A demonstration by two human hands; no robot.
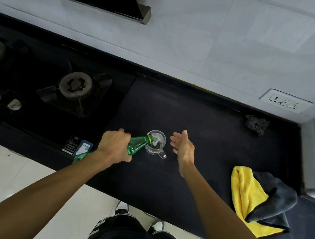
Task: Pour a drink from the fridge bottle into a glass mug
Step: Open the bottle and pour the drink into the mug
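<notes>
My left hand (115, 146) is curled round the middle of the green bottle (137, 145), which is tipped nearly flat with its neck reaching right, so that its mouth sits at the left rim of the mug (156, 150). The mug stands upright on the dark counter (204, 125), its handle turned toward me and to the right, with clear, bubbly liquid inside it. My right hand (182, 147) hangs just to the right of the mug, not touching it, with its fingers straight, a little apart and holding nothing. Well right of the mug and nearer to me lies a yellow and grey cloth (243, 197). A dark scrubber (255, 124) sits far right of the mug by the wall, and a burner (76, 85) is off to its left.
</notes>
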